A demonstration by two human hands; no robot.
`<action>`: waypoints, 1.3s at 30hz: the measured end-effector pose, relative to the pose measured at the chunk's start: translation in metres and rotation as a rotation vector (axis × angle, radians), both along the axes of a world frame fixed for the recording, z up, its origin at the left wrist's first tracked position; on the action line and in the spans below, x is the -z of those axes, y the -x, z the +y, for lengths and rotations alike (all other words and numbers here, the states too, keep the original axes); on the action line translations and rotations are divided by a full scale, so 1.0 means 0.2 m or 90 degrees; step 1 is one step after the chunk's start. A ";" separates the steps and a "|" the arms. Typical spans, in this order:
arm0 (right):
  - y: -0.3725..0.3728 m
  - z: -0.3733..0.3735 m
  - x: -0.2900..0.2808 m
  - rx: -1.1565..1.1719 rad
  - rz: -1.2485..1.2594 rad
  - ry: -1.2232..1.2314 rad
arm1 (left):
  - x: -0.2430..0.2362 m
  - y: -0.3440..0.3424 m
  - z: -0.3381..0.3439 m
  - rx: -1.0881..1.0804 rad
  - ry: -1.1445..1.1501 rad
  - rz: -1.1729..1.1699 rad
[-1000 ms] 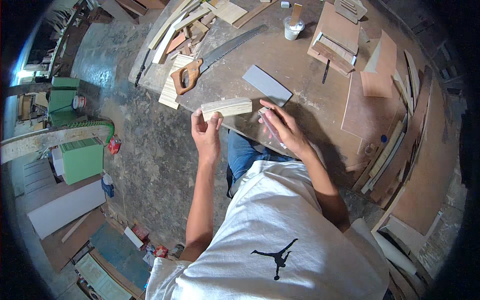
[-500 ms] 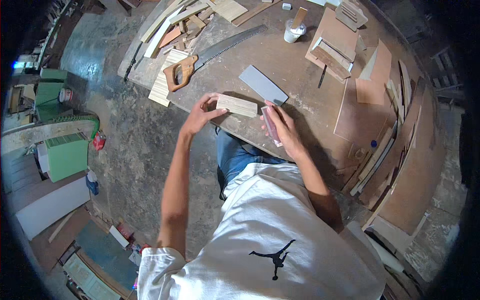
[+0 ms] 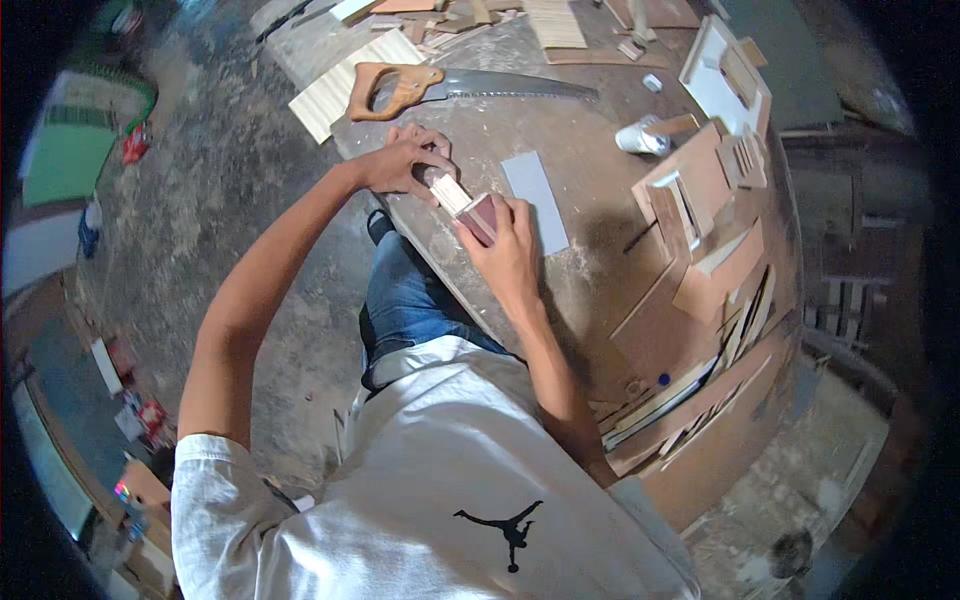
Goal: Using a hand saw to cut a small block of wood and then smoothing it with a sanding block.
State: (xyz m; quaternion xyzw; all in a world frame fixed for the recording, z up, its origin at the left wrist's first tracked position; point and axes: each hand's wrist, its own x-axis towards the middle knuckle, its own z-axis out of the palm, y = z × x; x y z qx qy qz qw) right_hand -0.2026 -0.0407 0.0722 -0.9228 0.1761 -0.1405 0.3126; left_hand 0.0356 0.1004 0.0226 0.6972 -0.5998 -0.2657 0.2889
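Observation:
My left hand (image 3: 408,163) is closed around a small pale wooden block (image 3: 450,194) at the near-left edge of the workbench (image 3: 500,130). In my right hand (image 3: 508,258) is a block wrapped in dark red sandpaper (image 3: 481,219), gripped between thumb and fingers. The sandpaper block meets the near end of the wooden block, or lies over it; the exact contact is hard to see. Just right of both hands a flat grey sheet (image 3: 537,203) lies on the bench. Beyond my left hand rests a handsaw (image 3: 400,92) with a wooden handle, its blade pointing right.
A striped pale board (image 3: 345,88) lies under the saw handle's left side. Farther right stand a white cup (image 3: 642,138) with a wooden stick and a wooden piece (image 3: 674,215). Wood strips (image 3: 680,400) line the bench's right side, and offcuts (image 3: 450,22) lie at the back.
The view has turned, shifting the bench. My hands have come together, bringing the sandpaper block against or over the wooden block, which is now tilted. Before, the two were slightly apart.

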 end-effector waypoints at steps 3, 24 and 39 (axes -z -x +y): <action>-0.04 0.01 0.10 -0.029 0.041 0.116 | 0.01 0.00 0.00 -0.003 0.003 -0.007; -0.18 0.00 0.18 -0.131 -0.010 0.214 | 0.11 0.00 0.00 0.026 -0.002 0.019; -0.07 -0.05 0.18 -0.156 -0.010 0.205 | 0.03 -0.01 -0.01 0.029 -0.071 0.051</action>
